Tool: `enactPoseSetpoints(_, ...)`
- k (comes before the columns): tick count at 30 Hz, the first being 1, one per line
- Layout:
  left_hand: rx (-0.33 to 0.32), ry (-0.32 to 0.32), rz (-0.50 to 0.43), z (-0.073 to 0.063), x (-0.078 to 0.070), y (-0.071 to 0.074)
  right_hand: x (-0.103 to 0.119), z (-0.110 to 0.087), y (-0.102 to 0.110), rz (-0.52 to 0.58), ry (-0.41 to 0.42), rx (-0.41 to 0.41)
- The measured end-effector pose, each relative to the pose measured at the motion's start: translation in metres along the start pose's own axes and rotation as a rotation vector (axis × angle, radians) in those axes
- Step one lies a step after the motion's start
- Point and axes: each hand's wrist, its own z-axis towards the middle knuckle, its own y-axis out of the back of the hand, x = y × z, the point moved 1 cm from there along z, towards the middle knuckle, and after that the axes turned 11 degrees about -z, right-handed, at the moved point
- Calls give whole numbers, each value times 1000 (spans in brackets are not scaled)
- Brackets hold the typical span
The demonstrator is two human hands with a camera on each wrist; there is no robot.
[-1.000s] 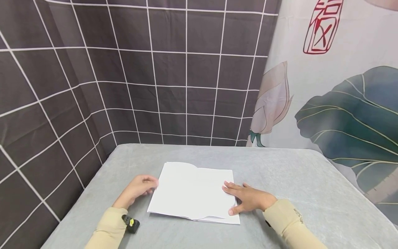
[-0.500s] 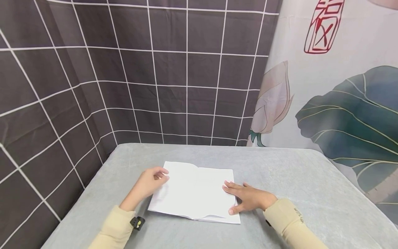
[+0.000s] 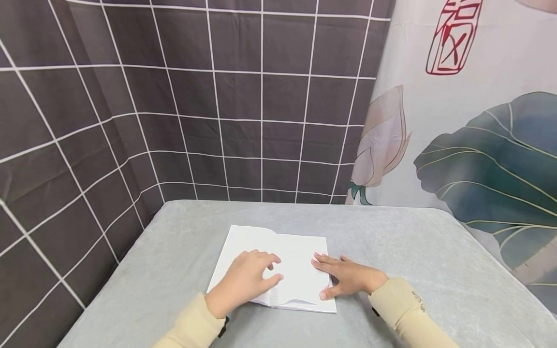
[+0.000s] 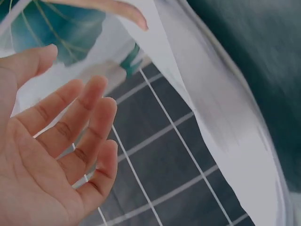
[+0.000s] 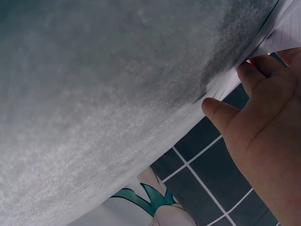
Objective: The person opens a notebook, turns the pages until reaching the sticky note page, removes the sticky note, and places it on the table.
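Note:
An open notebook (image 3: 300,249) with white pages lies on the grey-covered table in the head view. Over its left page and centre fold hovers my left hand (image 3: 243,280), thumb and fingers spread apart and slightly bent. In the left wrist view this hand (image 4: 61,150) shows a bare palm beside the pages (image 4: 230,117). My right hand (image 3: 352,278) rests with extended fingers on the notebook's right edge, its thumb near the lower corner. The right wrist view shows faint lines on a page (image 5: 286,33) by the right fingers. The lower left page is partly hidden by my left hand.
The grey table cover (image 3: 404,241) stretches around the notebook. Behind and to the left hangs a dark curtain (image 3: 237,96) with a white grid. A pale curtain (image 3: 404,58) with lotus prints hangs at the right.
My left hand has moved right from the notebook's left edge to over its centre, its thumb and fingers spreading apart. The right hand has stayed in place at the right edge.

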Motion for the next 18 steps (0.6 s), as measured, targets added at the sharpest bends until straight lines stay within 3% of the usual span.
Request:
enactPoseSetpoints(4,49,-82,103,3,-13,-13,-1,0,-1,-2,-6,-3)
enactPoseSetpoints(9,151,-99,174,6,-25,-29,-1,-1,-1,-27,15,-20)
enactPoseSetpoints(18,222,-142,291,7,-36,-48,0,-2,-1,-42,22,-26)
